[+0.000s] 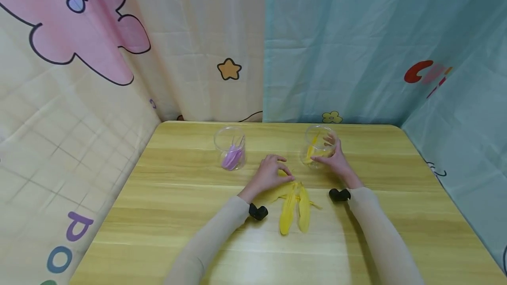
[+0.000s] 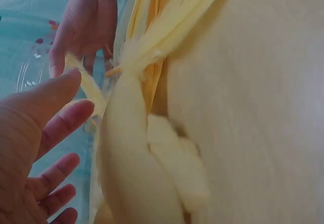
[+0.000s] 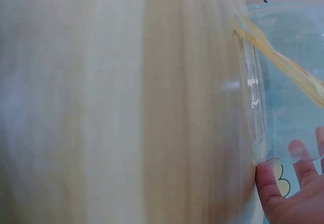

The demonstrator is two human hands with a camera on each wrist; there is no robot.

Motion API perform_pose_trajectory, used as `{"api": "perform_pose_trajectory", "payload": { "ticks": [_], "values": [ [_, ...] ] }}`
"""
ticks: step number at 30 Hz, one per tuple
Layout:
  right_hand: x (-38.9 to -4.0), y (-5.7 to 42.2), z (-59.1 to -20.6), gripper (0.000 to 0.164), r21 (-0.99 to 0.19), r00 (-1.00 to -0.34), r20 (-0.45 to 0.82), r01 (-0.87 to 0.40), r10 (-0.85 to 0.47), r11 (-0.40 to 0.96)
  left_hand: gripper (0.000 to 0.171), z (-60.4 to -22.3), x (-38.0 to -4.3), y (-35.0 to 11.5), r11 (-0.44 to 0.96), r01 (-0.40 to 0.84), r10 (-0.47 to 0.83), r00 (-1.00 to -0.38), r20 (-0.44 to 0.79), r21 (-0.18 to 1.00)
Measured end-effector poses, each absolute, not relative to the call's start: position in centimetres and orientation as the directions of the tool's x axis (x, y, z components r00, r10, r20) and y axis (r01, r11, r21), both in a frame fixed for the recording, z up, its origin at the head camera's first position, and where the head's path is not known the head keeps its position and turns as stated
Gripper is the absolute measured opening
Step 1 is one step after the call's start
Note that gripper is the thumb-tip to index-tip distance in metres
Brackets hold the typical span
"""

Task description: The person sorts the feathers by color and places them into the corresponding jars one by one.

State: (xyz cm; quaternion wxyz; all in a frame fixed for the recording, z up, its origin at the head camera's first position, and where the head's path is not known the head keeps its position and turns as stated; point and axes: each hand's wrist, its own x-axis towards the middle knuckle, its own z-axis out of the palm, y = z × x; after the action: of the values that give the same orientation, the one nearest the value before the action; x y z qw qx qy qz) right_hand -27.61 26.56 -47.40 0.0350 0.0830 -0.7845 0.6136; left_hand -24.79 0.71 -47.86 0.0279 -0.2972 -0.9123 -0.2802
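Right hand (image 1: 337,156) holds clear round cup (image 1: 318,145), yellow feather (image 1: 310,151) inside.

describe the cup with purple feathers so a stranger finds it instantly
On the wood-grain table, look near the far edge, beyond and slightly left of the left hand. The clear cup there holds purple feathers, unlike the other cup, gripped by the right hand with yellow feathers inside.

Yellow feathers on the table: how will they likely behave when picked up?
The yellow feathers are probably very light, being thin. They likely flex easily, with soft fluff showing close up. Lifting one may drag others, as they overlap.
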Motion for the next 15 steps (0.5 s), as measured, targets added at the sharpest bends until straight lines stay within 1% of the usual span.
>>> {"api": "perform_pose_trajectory", "payload": {
  "ticks": [4,8,12,15],
  "values": [
    [-27.2,26.2,-46.2,0.101,-0.955,-0.981,0.169,-0.187,-0.096,0.230,0.026,-47.5,-24.2,1.8,0.696,0.612,0.588,-0.786,0.189,0.376],
    [-27.0,26.0,-45.9,0.099,-0.956,-0.982,0.162,-0.181,-0.100,0.231,0.025,-47.7,-23.5,2.4,0.720,0.627,0.593,-0.779,0.204,0.298],
    [-26.9,26.1,-46.1,0.098,-0.958,-0.984,0.150,-0.169,-0.096,0.230,0.027,-48.2,-23.0,2.5,0.714,0.629,0.586,-0.777,0.229,0.308],
    [-26.8,26.1,-46.3,0.099,-0.960,-0.984,0.154,-0.172,-0.095,0.222,0.030,-48.5,-22.8,2.4,0.718,0.615,0.570,-0.788,0.233,0.327]
  ]
}}
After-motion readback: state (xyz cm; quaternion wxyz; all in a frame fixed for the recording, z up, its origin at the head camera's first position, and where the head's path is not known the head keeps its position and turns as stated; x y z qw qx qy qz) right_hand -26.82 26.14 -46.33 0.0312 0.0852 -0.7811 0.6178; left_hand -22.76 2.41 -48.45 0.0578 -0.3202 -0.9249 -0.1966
